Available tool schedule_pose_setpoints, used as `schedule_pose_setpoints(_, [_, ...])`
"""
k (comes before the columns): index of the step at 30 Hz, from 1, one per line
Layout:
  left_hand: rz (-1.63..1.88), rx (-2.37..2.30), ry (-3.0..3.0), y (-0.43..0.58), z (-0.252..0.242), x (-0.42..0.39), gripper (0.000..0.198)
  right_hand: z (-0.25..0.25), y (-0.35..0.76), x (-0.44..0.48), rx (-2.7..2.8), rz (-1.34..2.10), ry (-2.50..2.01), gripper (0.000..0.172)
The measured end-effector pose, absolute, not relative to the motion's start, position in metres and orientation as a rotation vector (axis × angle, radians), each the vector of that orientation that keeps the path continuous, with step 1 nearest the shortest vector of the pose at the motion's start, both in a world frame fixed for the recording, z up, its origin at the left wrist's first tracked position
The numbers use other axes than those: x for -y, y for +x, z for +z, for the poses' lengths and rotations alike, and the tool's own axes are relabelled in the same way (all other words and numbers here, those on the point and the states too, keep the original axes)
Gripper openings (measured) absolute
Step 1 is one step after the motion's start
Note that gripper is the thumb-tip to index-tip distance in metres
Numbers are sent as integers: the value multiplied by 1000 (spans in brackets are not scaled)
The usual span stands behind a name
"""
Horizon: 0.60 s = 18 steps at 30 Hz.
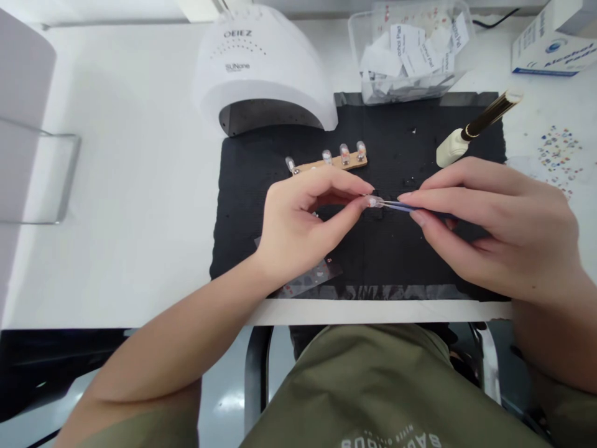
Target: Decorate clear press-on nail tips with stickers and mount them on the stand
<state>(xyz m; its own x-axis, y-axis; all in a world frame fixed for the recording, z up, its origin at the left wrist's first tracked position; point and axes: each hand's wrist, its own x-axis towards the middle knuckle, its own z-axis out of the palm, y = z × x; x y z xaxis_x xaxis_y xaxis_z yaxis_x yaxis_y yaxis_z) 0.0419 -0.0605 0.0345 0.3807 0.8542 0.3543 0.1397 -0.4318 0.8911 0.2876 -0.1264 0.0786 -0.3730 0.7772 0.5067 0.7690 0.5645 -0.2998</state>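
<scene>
My left hand (303, 218) pinches a small clear nail tip (374, 201) between thumb and fingertips, above a black work mat (420, 143). My right hand (494, 233) grips a slim blue tool (398, 206) between thumb and fingers, and its thin end meets the nail tip. The exact kind of tool is too small to tell. Just beyond my left fingers lies a wooden strip (331, 163) with several clear nail tips standing on it. My left hand hides part of the strip.
A white SUNone nail lamp (261, 68) stands behind the mat. To its right are a clear box of alcohol pads (405, 56) and a carton (555, 43). A brush with a cream cap (480, 127) lies on the mat's far corner. Tiny coloured rhinestones (559, 155) are scattered on the white table.
</scene>
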Motion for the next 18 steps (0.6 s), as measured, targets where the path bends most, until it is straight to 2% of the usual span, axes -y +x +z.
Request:
schedule_pose_setpoints(4, [1097, -877, 1831, 42, 34, 60, 18, 78, 289, 126, 2203, 20, -1227, 27])
schedule_pose_setpoints(13, [1172, -803, 1821, 43, 32, 59, 4, 78, 286, 128, 2181, 75, -1291, 25])
schedule_pose_setpoints(18, [1143, -826, 1823, 42, 31, 60, 8, 79, 288, 128, 2171, 81, -1301, 26])
